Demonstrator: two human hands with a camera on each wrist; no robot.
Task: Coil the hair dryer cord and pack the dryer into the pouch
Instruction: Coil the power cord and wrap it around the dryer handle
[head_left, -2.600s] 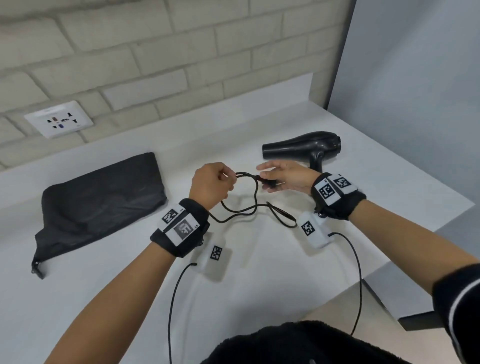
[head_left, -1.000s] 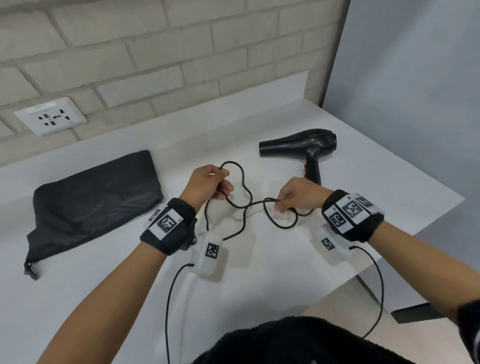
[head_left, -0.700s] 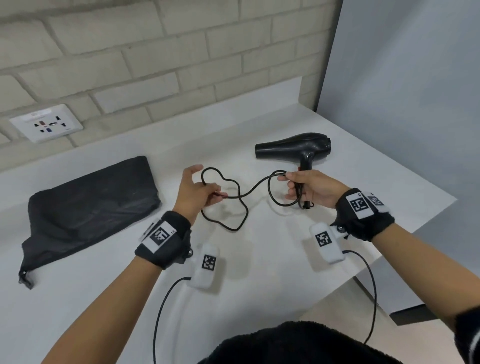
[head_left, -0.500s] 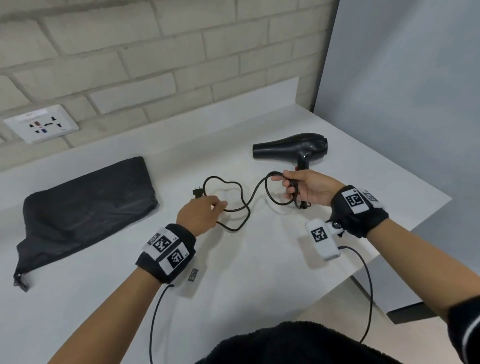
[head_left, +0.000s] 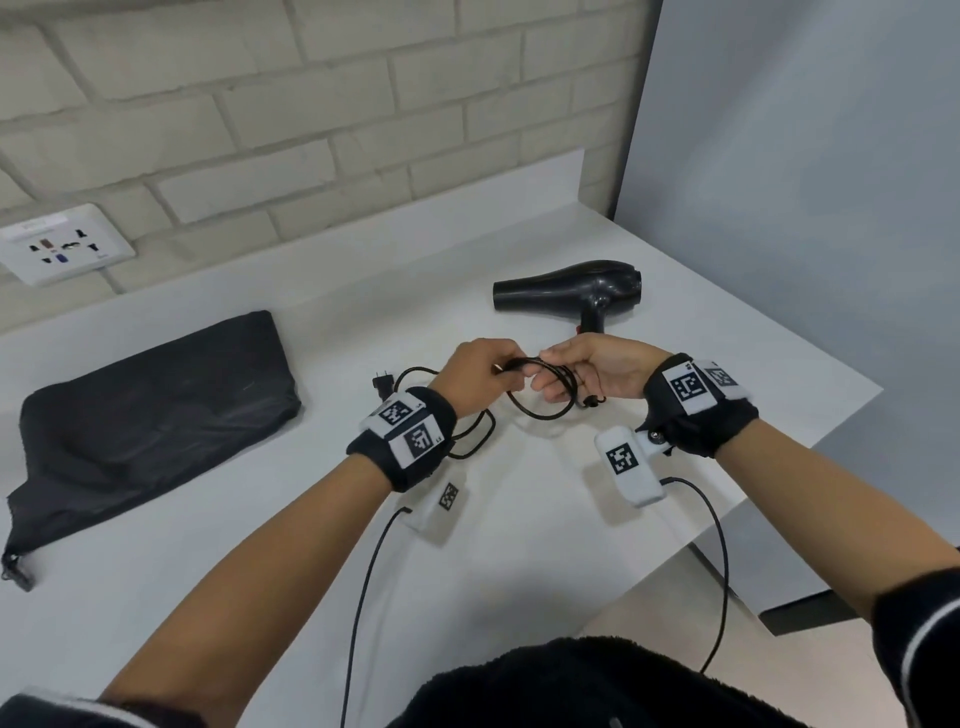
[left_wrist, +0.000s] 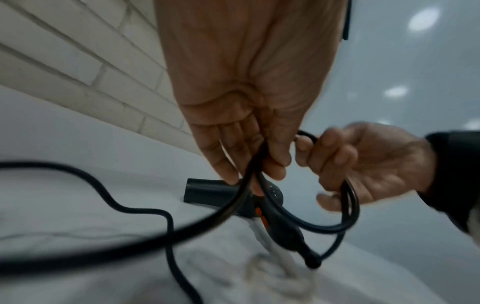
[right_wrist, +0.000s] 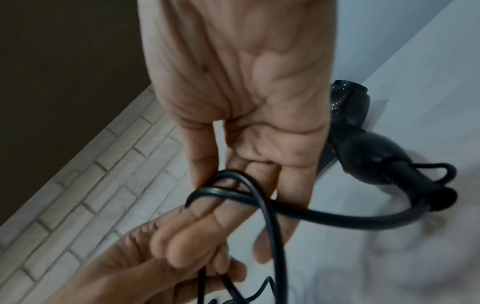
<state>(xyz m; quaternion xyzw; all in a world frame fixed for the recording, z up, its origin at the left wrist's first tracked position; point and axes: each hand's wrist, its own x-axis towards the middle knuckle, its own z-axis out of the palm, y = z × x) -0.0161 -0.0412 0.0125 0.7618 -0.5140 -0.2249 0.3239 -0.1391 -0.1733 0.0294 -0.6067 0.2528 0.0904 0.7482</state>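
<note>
A black hair dryer (head_left: 576, 288) lies on the white counter (head_left: 519, 545), its handle pointing toward me. My right hand (head_left: 582, 371) holds loops of the black cord (head_left: 540, 410) just in front of the handle. My left hand (head_left: 480, 374) pinches a further stretch of cord and meets the right hand at the loops. The slack cord trails left under my left wrist to the plug (head_left: 383, 383) lying on the counter. In the left wrist view the cord (left_wrist: 345, 224) hangs looped from the right hand (left_wrist: 363, 164). The black pouch (head_left: 145, 410) lies flat at the left.
A wall socket (head_left: 62, 244) sits in the brick wall at the back left. The counter's right edge (head_left: 810, 447) drops off close to my right wrist. A grey partition (head_left: 805, 156) stands to the right. Thin sensor cables (head_left: 363, 597) hang from both wristbands.
My left hand has carried the cord rightward and up to the right hand, adding a loop. The plug has slid closer to my left wrist. The dryer has stayed put.
</note>
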